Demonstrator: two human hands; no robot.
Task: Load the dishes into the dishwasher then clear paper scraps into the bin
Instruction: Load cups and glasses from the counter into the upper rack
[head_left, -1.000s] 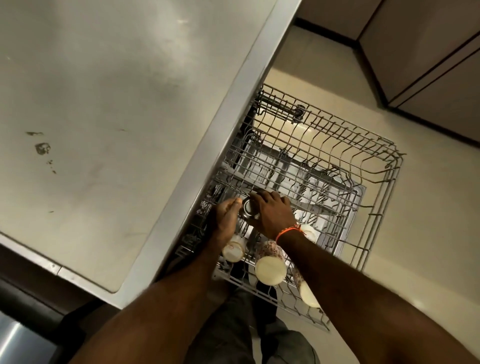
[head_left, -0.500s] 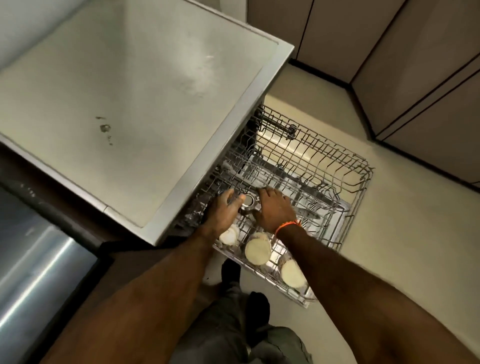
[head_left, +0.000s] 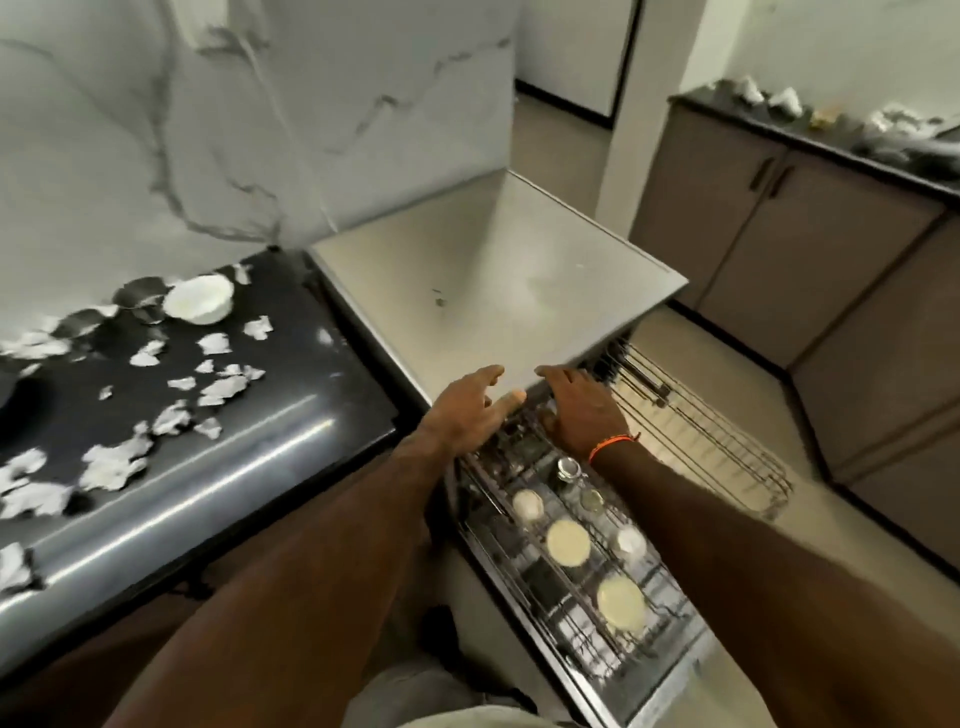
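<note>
The dishwasher rack (head_left: 737, 462) is pulled out under the steel dishwasher top (head_left: 498, 280). Several upturned cups (head_left: 568, 542) stand in the rack's near part, with a small metal cup (head_left: 567, 468) just behind them. My left hand (head_left: 470, 410) hovers open with fingers spread at the top's front edge, holding nothing. My right hand (head_left: 584, 410), with an orange thread at the wrist, is open over the rack's inner end. A white bowl (head_left: 198, 298) and several paper scraps (head_left: 218, 387) lie on the black counter (head_left: 291, 415) to the left.
A marble wall stands behind the counter. Brown cabinets (head_left: 769, 249) line the right side, topped by a dark counter with more scraps (head_left: 883, 122). Beige floor (head_left: 857, 561) lies to the right of the rack.
Both hands have let go of the metal cup, which now stands in the rack, and have risen toward the dishwasher top's edge. The view has swung up and left, showing the black counter.
</note>
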